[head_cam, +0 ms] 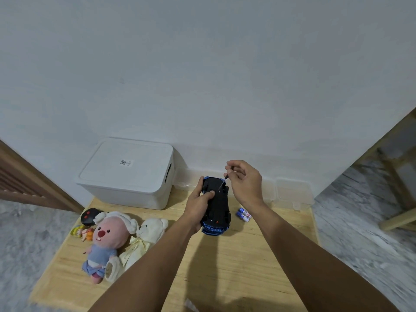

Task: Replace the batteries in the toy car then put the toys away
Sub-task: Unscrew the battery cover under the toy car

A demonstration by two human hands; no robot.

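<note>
A blue toy car lies upside down, black underside up, above the wooden table. My left hand grips its left side, thumb pressed on the underside. My right hand pinches a thin screwdriver whose tip touches the car's underside near the far end. Blue batteries lie on the table just right of the car. A pink plush in blue clothes and a cream teddy bear lie at the left.
A white lidded storage box stands at the back left against the wall. A clear plastic container sits at the back right. A black remote and a small colourful toy lie beside the plush. A wooden chair frame stands at the right.
</note>
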